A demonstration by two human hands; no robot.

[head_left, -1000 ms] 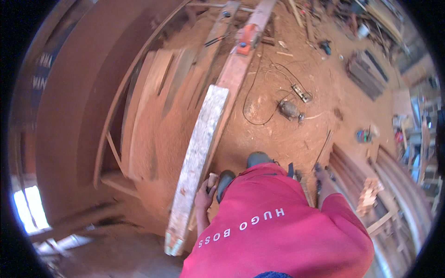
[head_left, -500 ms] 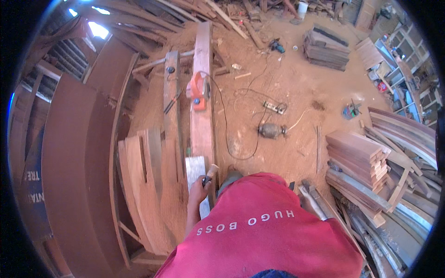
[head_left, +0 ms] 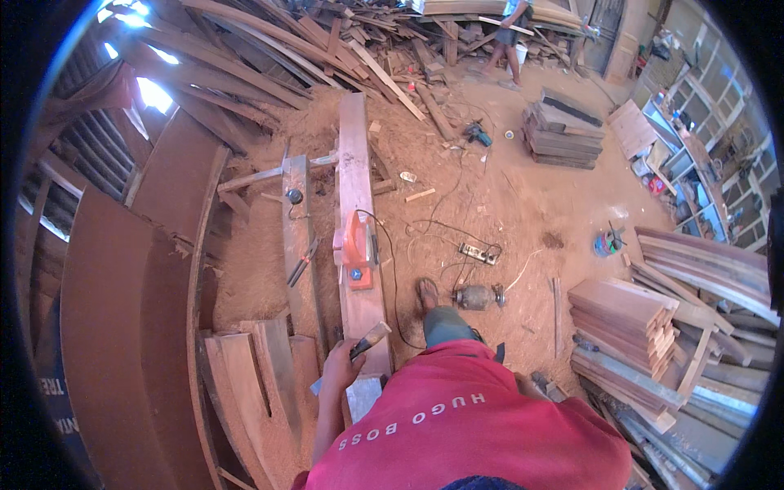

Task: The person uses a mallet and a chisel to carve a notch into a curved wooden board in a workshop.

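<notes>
My left hand [head_left: 339, 367] is closed around a short tool [head_left: 371, 339] with a tan flared end and a dark middle. A thin pale, flat piece sticks out on the other side of the fist, like a blade. The hand is over the near part of a long wooden beam [head_left: 354, 155], beside a silvery flat piece [head_left: 363, 396] on it. An orange electric planer [head_left: 358, 257] rests on the beam ahead, its cord trailing to the right. Of my right hand [head_left: 528, 386], only a small part shows beside the red shirt; its fingers are hidden.
Pincers [head_left: 303, 263] lie on a second plank to the left. A power strip [head_left: 479, 253], a motor-like unit [head_left: 480, 297] and loose cords are on the dusty floor. Stacked boards [head_left: 625, 318] stand at right. A person [head_left: 508, 45] is at the far back.
The view has tilted up and shows more of the far end, including a person. My left hand keeps the tool, now nearer the planer. My foot has come into view beside the beam.
</notes>
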